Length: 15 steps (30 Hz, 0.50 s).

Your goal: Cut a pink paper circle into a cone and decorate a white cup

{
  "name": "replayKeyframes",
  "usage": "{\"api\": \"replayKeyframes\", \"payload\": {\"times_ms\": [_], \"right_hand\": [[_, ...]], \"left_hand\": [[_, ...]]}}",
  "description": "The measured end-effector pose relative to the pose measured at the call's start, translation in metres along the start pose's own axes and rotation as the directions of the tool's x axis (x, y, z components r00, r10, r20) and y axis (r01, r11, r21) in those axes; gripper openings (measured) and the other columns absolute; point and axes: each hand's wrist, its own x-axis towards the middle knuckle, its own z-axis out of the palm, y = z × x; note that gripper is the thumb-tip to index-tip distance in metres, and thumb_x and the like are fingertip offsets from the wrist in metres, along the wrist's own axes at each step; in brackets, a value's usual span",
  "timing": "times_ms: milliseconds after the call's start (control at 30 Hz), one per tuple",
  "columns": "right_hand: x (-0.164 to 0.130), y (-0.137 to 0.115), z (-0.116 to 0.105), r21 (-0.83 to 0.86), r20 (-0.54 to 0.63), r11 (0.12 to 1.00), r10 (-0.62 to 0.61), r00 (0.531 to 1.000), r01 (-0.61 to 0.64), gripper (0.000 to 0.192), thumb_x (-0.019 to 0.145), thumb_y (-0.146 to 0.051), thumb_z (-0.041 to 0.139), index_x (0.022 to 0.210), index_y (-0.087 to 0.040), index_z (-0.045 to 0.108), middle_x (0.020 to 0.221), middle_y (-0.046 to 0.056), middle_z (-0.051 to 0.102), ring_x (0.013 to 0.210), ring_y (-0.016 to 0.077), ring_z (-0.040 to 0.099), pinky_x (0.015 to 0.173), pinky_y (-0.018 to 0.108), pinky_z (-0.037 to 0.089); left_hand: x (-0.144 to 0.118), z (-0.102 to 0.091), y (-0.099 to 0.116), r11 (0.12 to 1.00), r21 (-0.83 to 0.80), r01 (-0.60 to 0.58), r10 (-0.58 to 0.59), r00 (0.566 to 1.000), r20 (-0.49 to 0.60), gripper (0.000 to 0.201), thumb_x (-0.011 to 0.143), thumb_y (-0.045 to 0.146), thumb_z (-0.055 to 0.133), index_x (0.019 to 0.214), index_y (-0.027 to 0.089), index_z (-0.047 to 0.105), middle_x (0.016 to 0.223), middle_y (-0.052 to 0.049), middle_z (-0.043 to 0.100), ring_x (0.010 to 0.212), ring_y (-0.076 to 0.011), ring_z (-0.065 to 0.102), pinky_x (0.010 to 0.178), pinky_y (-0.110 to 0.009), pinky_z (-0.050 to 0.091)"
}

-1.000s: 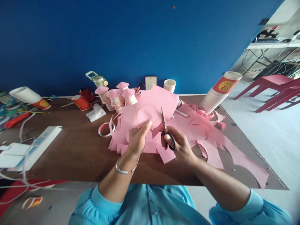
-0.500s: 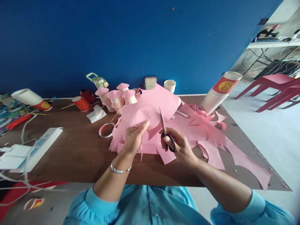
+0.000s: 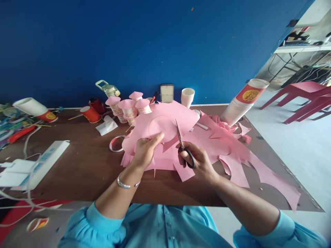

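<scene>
pink paper sheet [image 3: 169, 119], with a circle drawn on it in pencil, is raised just above the brown table [image 3: 85, 165] in front of me, near the middle of the view. my left hand [image 3: 144, 151] pinches its near edge, fingers closed on the sheet with the thumb lying on top at the lower rim of the circle. my right hand [image 3: 199, 160] is wrapped through the black loops of the scissors [image 3: 183, 144], fingers closed on the handles; the blades point up and away from me, their tip against the right side of the circle. i cannot tell how far apart the blades stand.

under and to the right of the sheet lie more pink paper offcuts [image 3: 240, 162], spread across the table toward its right corner. behind the sheet stands a cluster of small cups with pink caps [image 3: 128, 105], and a white paper cup [image 3: 187, 96] stands by the blue wall. a leaning stack of paper cups [image 3: 243, 101] rests at the right, touching the offcuts. a roll of tape [image 3: 116, 143] lies just left of the sheet, and a white power strip [image 3: 42, 162] sits well apart at the left.
</scene>
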Motion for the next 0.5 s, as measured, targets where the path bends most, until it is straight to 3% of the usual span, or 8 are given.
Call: {"api": "replayKeyframes", "payload": {"times_ms": [133, 367, 500], "right_hand": [[0.000, 0.002, 0.000, 0.004, 0.006, 1.000, -0.001, 1.000, 0.001, 0.050, 0.092, -0.067, 0.069, 0.104, -0.019, 0.062, 0.062, -0.004, 0.057, 0.055, 0.0108, 0.049, 0.051, 0.024, 0.043], [0.001, 0.000, 0.001, 0.008, -0.004, 0.999, 0.032, 0.999, -0.032, 0.050, 0.091, -0.067, 0.071, 0.102, -0.020, 0.062, 0.061, -0.004, 0.056, 0.055, 0.0108, 0.049, 0.052, 0.025, 0.043], [0.001, 0.001, 0.001, 0.006, -0.013, 0.999, 0.052, 0.999, -0.052, 0.051, 0.090, -0.068, 0.071, 0.103, -0.020, 0.062, 0.061, -0.004, 0.057, 0.055, 0.0114, 0.050, 0.052, 0.025, 0.043]], "left_hand": [[0.004, -0.003, -0.004, 0.989, -0.077, 0.130, -0.122, 0.988, 0.096, 0.045, 0.079, 0.049, 0.083, 0.056, 0.020, 0.058, 0.055, 0.003, 0.051, 0.055, -0.0113, 0.048, 0.049, -0.026, 0.041], [0.014, -0.010, -0.010, 0.999, -0.001, 0.052, -0.052, 0.998, 0.043, 0.051, 0.075, 0.041, 0.087, 0.048, 0.022, 0.048, 0.047, 0.004, 0.039, 0.051, -0.0105, 0.043, 0.048, -0.026, 0.039], [0.018, -0.014, -0.013, 0.997, 0.035, 0.066, -0.068, 0.997, 0.043, 0.053, 0.075, 0.043, 0.086, 0.047, 0.022, 0.046, 0.045, 0.004, 0.034, 0.050, -0.0111, 0.042, 0.046, -0.026, 0.036]]}}
